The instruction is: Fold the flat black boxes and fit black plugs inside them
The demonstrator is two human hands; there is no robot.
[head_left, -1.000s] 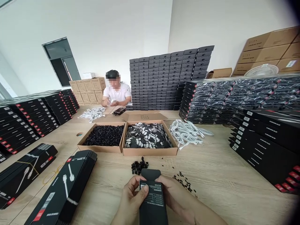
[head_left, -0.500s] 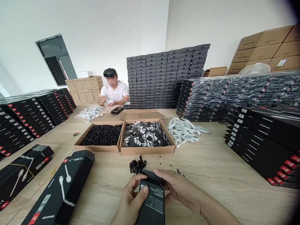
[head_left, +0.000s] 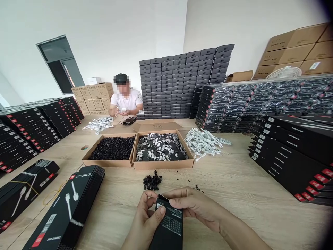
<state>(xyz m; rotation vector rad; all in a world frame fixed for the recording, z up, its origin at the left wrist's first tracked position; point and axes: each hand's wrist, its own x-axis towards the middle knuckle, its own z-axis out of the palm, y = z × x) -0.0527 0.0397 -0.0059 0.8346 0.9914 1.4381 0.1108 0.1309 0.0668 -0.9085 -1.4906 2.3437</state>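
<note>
Black box point(head_left: 168, 231), one of it in hand, sits at six o'clock in the view, just over the tabletop point(head_left: 234, 170), its printed face up and its far end tipped toward twelve. One flap point(head_left: 163, 197) shows at that far end, slanted.

Two hands are on it. The left hand point(head_left: 148, 218) grips it from the seven o'clock side, thumb laid flat on the print, index finger bent at the upper corner, the other fingers mostly hidden. The right hand point(head_left: 191, 205) reaches in from four o'clock, forearm slanting, wrist slightly bent, thumb at the far end beside the flap; its fingers are partly hidden, so I cannot tell whether it pinches or only presses.

Clock places from the box: two open cardboard trays, one of black pieces point(head_left: 113, 164) at eleven, one of round black-and-white cards point(head_left: 163, 165) at twelve. One heap of black pieces point(head_left: 152, 182) lies near, between eleven and twelve. Two piles of white cables: one point(head_left: 204, 142) at one, one point(head_left: 99, 125) toward eleven. Two bundles of flat cartons, one nearer point(head_left: 62, 211) and one farther point(head_left: 26, 194), at nine. One co-worker point(head_left: 127, 100) sits at eleven.
</note>
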